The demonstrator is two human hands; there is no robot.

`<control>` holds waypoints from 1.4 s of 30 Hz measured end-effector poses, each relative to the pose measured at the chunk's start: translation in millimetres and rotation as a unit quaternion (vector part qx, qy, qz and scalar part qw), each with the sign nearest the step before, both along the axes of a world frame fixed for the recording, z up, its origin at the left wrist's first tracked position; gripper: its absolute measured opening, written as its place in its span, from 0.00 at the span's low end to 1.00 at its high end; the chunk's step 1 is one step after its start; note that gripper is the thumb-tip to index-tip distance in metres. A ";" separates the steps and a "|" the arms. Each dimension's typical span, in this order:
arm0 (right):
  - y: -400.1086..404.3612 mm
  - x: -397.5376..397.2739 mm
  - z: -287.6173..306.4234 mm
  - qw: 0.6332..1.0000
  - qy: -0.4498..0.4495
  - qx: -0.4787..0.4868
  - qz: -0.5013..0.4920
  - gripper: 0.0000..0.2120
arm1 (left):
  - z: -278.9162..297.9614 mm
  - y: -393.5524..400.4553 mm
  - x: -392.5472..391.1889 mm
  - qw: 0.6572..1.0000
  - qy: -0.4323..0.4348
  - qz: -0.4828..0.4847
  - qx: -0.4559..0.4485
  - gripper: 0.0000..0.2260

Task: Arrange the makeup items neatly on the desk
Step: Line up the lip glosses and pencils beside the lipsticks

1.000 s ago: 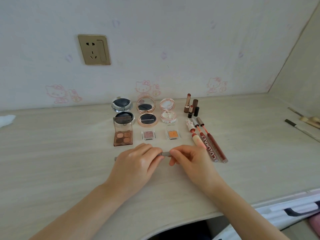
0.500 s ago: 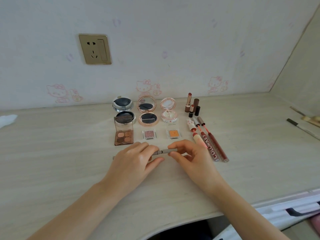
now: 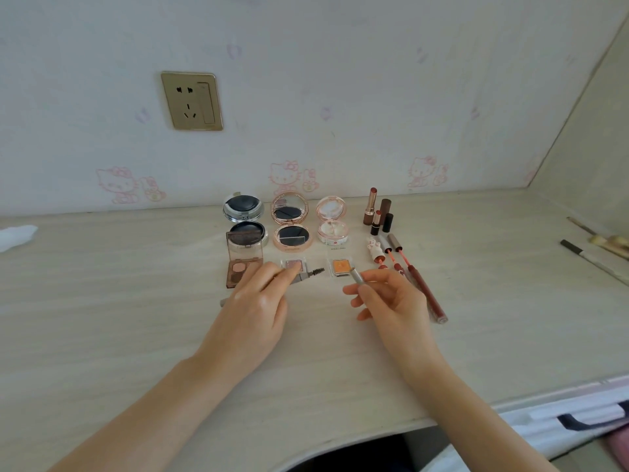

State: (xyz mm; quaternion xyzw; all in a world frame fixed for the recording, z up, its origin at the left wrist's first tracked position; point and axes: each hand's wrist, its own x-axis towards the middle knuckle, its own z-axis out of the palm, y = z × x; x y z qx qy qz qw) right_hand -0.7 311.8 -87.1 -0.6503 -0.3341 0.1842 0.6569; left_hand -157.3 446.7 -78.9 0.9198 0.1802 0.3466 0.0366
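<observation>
Across the pale wooden counter (image 3: 136, 318) the makeup already sits in tidy rows near the wall: three open round compacts (image 3: 291, 221) at the back, a brown eyeshadow palette (image 3: 243, 258) and two small single pans (image 3: 340, 266) in front of them, upright lipsticks (image 3: 376, 212) to the right, and lip gloss tubes (image 3: 425, 291) lying side by side with their wands out.

Just in front of these rows, the two hands have drawn apart since half a second ago, when they met on one thin grey stick. That stick is now in two pieces. The left hand (image 3: 255, 301) pinches the brow pencil (image 3: 303, 275) with its spoolie brush bared and pointing right, the far end poking out past the wrist. The right hand (image 3: 388, 298) pinches the silver cap (image 3: 355, 276) between thumb and forefinger, the other fingers loosely curled.

So the cap has come off, which matches the rest of the display, where every item lies opened. Judging by the layout, the pencil and cap likely go down next as a neat pair in the free strip in front of the pans.
</observation>
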 end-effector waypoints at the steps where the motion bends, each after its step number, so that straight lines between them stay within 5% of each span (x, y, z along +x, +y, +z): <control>1: 0.2 -0.1 0.1 1.000 0.003 0.001 0.000 0.07 | 1.1 -0.2 0.4 1.000 -0.013 -0.007 -0.009 0.21; 7: -0.1 -1.0 3.8 1.000 -0.006 0.003 0.002 0.08 | 11.0 -9.4 5.3 0.993 -0.049 -0.041 -0.097 0.20; 14: -14.0 6.8 20.7 0.999 -0.045 -0.002 0.012 0.11 | 18.8 -17.5 18.4 0.993 -0.038 -0.068 -0.090 0.01; 23: -49.4 55.1 45.3 0.989 -0.124 -0.069 -0.043 0.08 | 25.1 -42.6 73.0 0.950 -0.089 -0.122 -0.273 0.08; 32: -76.4 120.1 39.3 0.965 -0.173 -0.152 -0.122 0.03 | 23.9 -74.7 137.4 0.960 0.001 -0.143 -0.239 0.11; 42: -76.7 173.5 24.0 0.948 -0.150 -0.239 -0.150 0.01 | 21.5 -97.0 208.0 0.987 0.120 -0.082 -0.075 0.17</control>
